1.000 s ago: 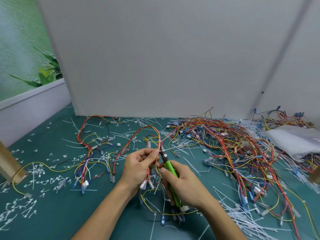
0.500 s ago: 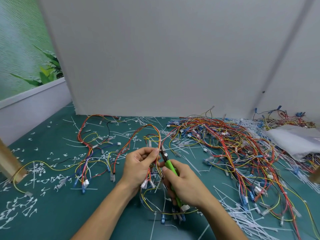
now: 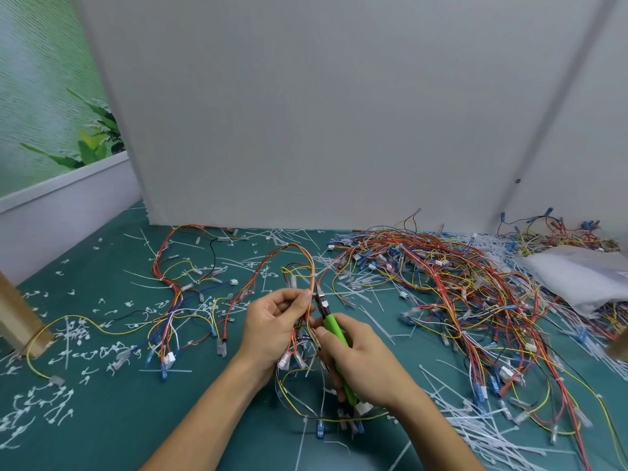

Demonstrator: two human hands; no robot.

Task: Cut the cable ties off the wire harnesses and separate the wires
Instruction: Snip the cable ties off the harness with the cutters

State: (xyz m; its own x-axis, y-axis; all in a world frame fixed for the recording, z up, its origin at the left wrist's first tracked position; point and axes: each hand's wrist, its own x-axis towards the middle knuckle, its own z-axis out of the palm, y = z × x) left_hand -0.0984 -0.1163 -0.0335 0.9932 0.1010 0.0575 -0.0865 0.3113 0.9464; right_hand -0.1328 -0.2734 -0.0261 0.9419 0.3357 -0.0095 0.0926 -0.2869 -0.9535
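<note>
1. Hands, head view: the left hand (image 3: 272, 321) pinches the held harness (image 3: 299, 254) between thumb and fingers. The right hand (image 3: 365, 365), just right of the left hand, is curled round the green-handled cutters (image 3: 334, 331).
2. Change: almost none against both earlier pictures. We see the same pose, with the cutter nose still at the wire bundle just up-right of the left hand's thumb.
3. What looks like a white cable tie (image 3: 316, 274) sits on the bundle just above the left hand. We cannot tell whether the blades have bitten it.
4. Meaning: we judge this snip is being lined up, not done, because the wires are still bunched.
5. Around: the pile of harnesses (image 3: 441, 283) lies well right of the left hand and a loose harness (image 3: 176, 294) lies left of it. Cut ties (image 3: 68, 334) litter the green mat (image 3: 102, 419) further left.
</note>
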